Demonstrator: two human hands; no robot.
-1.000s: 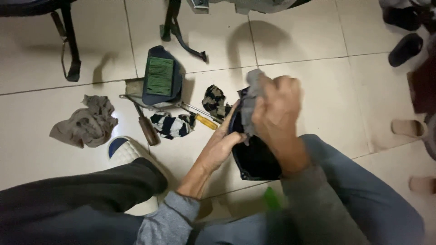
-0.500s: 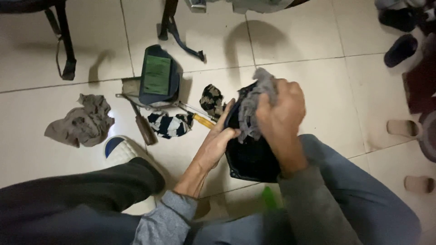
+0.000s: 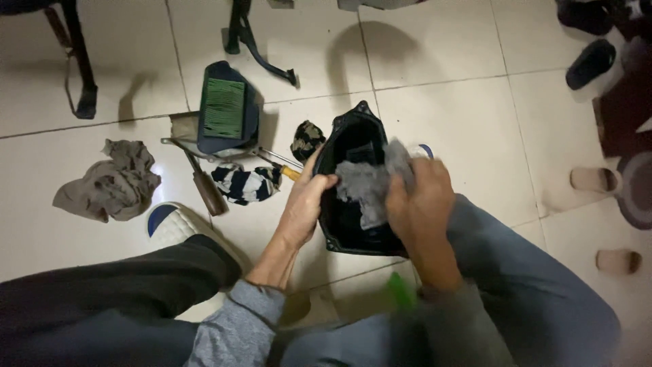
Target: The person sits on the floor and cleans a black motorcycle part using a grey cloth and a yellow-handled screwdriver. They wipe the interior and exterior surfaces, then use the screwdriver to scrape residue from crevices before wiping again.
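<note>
A seated person's right hand (image 3: 421, 204) is closed around a grey rag (image 3: 367, 183), pressing it into a black plastic housing (image 3: 350, 146). The left hand (image 3: 305, 204) grips the housing's left rim. The housing stands on edge above the knees, long axis pointing away, and its lower end is hidden by the rag and hands. Beyond lie a striped cloth (image 3: 244, 183) and a green-ribbed filter (image 3: 224, 109).

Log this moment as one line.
left hand: grips rim of black plastic housing | right hand: presses grey rag inside housing | floor: air filter, screwdriver, striped cloth
</note>
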